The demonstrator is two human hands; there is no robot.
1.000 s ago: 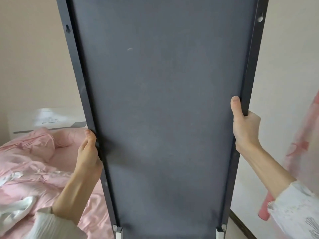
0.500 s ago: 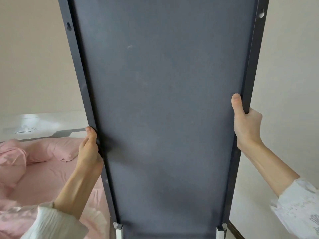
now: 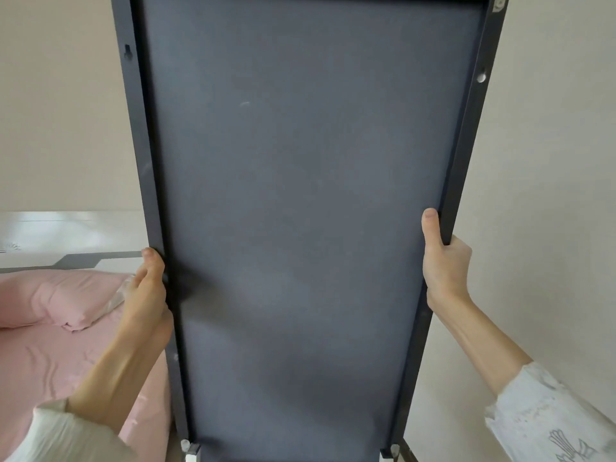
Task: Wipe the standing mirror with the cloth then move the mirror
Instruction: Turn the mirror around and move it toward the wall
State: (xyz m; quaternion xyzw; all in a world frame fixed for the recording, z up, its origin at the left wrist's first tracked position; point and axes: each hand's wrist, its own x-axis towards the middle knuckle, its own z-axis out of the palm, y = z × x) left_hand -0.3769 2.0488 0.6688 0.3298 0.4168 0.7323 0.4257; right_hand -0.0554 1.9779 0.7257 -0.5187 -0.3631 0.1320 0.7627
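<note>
The tall dark grey framed standing mirror (image 3: 300,228), its matte back panel facing the camera, fills the centre, with the pink-sheeted bed (image 3: 50,345) at 8 o'clock, the right hand (image 3: 445,261) gripping its 3 o'clock frame edge and the left hand (image 3: 148,295) gripping its 9 o'clock edge.
</note>
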